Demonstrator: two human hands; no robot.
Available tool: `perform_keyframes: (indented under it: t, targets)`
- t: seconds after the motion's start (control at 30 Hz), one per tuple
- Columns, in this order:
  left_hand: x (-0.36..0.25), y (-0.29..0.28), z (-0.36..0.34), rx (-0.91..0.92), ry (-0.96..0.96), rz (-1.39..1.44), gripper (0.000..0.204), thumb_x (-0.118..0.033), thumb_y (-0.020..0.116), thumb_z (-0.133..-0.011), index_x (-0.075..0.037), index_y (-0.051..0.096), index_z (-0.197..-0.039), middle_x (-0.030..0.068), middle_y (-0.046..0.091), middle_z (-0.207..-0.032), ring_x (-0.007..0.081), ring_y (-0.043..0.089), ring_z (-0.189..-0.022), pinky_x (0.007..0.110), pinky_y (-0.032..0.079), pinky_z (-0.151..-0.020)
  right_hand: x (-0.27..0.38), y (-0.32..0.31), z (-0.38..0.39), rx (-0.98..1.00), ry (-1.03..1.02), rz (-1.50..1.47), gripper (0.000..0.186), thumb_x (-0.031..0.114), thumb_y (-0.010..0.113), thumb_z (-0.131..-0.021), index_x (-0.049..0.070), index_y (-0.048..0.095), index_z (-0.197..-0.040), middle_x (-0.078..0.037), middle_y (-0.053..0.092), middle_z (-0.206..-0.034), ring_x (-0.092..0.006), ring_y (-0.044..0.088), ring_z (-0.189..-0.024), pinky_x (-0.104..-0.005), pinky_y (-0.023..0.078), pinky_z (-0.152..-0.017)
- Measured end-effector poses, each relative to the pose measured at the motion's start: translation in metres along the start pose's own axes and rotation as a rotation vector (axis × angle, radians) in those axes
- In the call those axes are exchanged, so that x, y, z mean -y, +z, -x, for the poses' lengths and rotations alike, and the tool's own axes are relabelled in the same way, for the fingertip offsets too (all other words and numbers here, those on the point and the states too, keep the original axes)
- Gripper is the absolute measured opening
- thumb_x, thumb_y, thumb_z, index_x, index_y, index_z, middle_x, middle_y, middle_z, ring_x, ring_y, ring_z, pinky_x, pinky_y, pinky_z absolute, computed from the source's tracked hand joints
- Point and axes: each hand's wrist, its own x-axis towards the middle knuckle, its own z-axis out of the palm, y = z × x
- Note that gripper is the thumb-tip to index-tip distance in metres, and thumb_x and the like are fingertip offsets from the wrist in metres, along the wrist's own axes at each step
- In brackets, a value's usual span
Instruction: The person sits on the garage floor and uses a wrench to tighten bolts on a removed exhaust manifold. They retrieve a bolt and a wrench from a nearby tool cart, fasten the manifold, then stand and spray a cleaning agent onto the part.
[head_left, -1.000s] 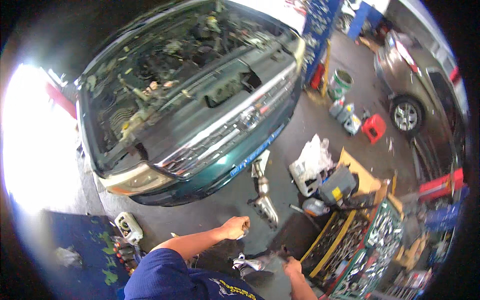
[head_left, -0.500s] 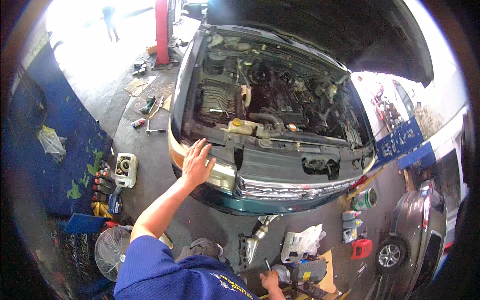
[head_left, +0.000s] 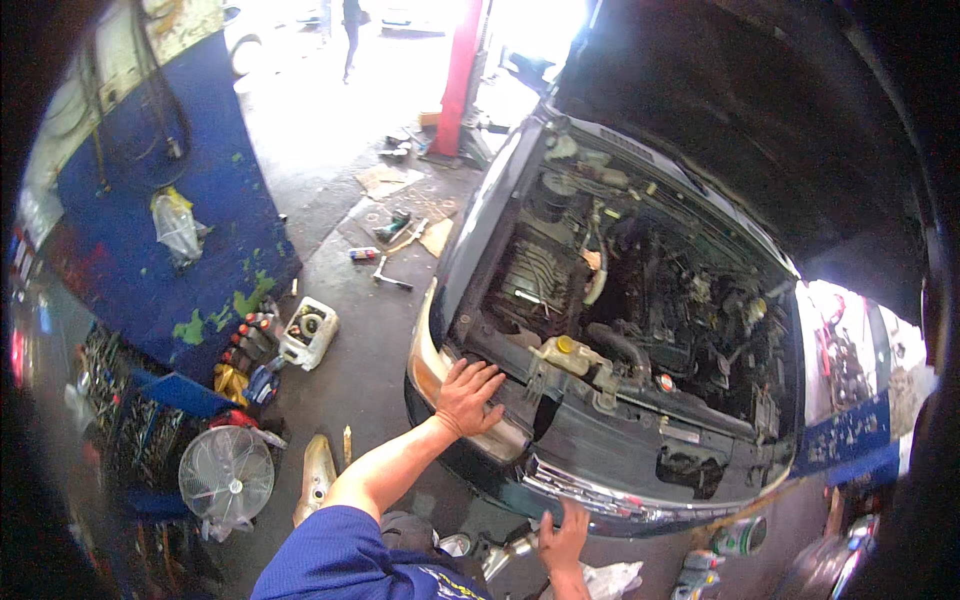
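Note:
My left hand rests with fingers spread on the front corner of a dark vehicle, over the headlight. My right hand is raised at the front bumper beside the chrome grille, fingers stretched up and nothing visible in them. Whether it touches the bumper is unclear. Beyond my hands is the uncovered engine bay, under the raised hood. A yellow-capped reservoir sits near the front. A shiny tool lies on the ribbed black box.
At left stand a fan, a cut-open white jug, several bottles and a blue panel. A metal exhaust-like part lies nearby. Tools and cardboard litter the floor by a red post. A person stands far off.
My view has swung left. My right hand has come up from low beside the items on the floor, where a thin rod showed at it, to the bumper. My left hand stays on the headlight corner.

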Motion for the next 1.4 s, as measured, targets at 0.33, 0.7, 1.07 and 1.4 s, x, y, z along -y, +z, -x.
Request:
perform_keyframes:
  t: [0.33, 0.7, 1.07, 1.4]
  targets:
    - [-0.008, -0.001, -0.007, 0.085, -0.031, -0.067, 0.064, -0.042, 0.071, -0.077, -0.013, 0.067, -0.133, 0.0082, 0.064, -0.138, 0.0297, 0.058, -0.13, 0.052, 0.035, -0.117, -0.025, 0.02, -0.159, -0.12, -0.391, 0.099, 0.051, 0.022, 0.07, -0.086, -0.003, 0.059, -0.129, -0.022, 0.055, -0.136, -0.0455, 0.046, -0.135, -0.0557, 0.036, -0.116]
    - [0.004, 0.003, -0.002, 0.068, -0.044, 0.028, 0.071, -0.046, 0.072, -0.077, -0.011, 0.063, -0.139, 0.0109, 0.062, -0.142, 0.0315, 0.058, -0.13, 0.053, 0.034, -0.118, -0.037, 0.036, -0.153, -0.149, -0.363, 0.174, 0.051, 0.023, 0.067, -0.088, -0.004, 0.058, -0.131, -0.023, 0.055, -0.136, -0.0473, 0.047, -0.134, -0.0597, 0.036, -0.115]
    - [0.037, -0.027, -0.005, 0.462, 0.013, 0.388, 0.077, -0.05, 0.064, -0.093, -0.002, 0.047, -0.151, 0.0203, 0.047, -0.156, 0.0376, 0.036, -0.15, 0.054, 0.019, -0.127, -0.005, 0.036, -0.15, -0.019, -0.141, 0.459, 0.054, 0.011, 0.065, -0.087, -0.002, 0.053, -0.138, -0.025, 0.049, -0.147, -0.0463, 0.041, -0.142, -0.0556, 0.037, -0.117]
    - [0.155, -0.113, -0.069, 0.493, -0.29, 1.049, 0.051, -0.037, 0.066, -0.1, -0.003, 0.06, -0.137, 0.0194, 0.07, -0.122, 0.0321, 0.069, -0.113, 0.043, 0.054, -0.097, 0.011, 0.053, -0.151, -0.066, 0.071, 0.496, 0.056, 0.008, 0.062, -0.089, 0.001, 0.049, -0.143, -0.027, 0.042, -0.153, -0.0463, 0.039, -0.143, -0.0511, 0.033, -0.12]
